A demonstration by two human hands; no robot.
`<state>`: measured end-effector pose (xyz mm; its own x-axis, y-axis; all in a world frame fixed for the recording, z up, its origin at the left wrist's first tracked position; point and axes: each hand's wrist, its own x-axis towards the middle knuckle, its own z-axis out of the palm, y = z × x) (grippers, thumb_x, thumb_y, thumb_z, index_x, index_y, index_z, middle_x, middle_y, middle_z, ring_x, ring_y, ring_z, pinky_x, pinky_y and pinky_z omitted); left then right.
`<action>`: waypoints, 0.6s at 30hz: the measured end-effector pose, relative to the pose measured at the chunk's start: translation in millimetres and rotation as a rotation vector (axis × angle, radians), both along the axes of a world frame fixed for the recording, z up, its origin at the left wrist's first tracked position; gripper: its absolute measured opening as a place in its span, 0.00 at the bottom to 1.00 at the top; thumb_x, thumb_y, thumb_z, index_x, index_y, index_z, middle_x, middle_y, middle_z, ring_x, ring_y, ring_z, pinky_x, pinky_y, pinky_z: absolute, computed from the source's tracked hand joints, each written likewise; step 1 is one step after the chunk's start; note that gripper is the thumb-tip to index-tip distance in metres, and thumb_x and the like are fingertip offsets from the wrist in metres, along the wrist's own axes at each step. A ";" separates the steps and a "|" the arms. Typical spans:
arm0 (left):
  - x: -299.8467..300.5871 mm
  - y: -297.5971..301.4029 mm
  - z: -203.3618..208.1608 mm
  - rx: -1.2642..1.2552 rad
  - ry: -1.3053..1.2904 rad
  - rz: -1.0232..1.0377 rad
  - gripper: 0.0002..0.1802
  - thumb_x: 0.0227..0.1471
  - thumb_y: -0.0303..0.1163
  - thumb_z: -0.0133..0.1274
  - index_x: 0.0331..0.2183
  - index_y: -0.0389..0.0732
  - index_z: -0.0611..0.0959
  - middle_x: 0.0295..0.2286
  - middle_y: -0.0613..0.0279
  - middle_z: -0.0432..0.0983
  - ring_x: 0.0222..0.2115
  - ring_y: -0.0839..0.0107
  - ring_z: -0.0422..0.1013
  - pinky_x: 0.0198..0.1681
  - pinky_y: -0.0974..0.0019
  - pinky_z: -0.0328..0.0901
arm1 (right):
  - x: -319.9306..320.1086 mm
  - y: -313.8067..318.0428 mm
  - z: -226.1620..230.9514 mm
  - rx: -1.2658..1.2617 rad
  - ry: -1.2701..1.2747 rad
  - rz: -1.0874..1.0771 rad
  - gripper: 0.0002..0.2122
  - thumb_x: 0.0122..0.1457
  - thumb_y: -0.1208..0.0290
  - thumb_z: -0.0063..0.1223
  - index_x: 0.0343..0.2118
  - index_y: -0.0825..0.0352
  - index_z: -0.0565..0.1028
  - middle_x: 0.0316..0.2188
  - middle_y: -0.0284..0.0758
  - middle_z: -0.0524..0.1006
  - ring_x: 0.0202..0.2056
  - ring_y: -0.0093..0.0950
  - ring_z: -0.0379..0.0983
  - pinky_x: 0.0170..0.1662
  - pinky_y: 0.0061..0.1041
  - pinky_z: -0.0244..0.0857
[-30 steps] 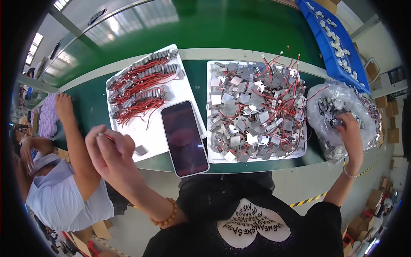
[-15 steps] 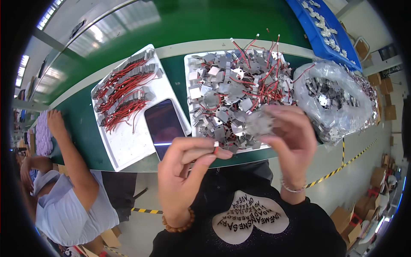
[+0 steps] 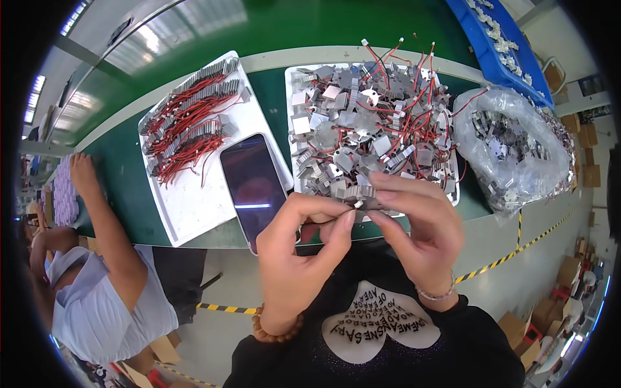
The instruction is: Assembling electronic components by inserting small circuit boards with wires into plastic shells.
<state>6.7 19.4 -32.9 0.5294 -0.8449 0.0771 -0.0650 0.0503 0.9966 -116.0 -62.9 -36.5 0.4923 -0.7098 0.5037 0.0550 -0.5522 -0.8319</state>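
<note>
My left hand is closed in a pinch on a small wired part with a white connector and a red wire. Facing it, my right hand has thumb and fingers closed round a small grey metal piece. The two hands meet at the fingertips, which hide much of both pieces. They hover over the near edge of a white tray heaped with loose grey metal parts and red-wired pieces. Whether the held pieces are joined cannot be told.
A second white tray holds rows of red-wired metal parts; a phone leans over its edge. To the right are a clear plastic bag of metal parts and a blue bin. A co-worker sits at left.
Both hands have come together; the right moved down and left from over the heap. The grey piece, blurred before, is now beside the white connector. The view has shifted slightly.
</note>
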 end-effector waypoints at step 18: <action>-7.1 -7.7 -17.5 -0.132 0.570 -0.193 0.04 0.55 0.26 0.44 0.33 0.37 0.67 0.22 0.70 0.64 0.22 0.85 0.58 0.26 0.80 0.54 | -2.7 6.8 -12.2 -0.129 -0.013 -0.020 0.10 0.42 0.88 0.55 0.30 0.71 0.75 0.34 0.42 0.73 0.41 0.40 0.72 0.45 0.33 0.68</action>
<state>-0.4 11.7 -50.4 0.3568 -0.9321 -0.0622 0.4987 0.1337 0.8564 -118.7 -56.2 -48.8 0.4716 -0.6488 0.5972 0.0527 -0.6553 -0.7535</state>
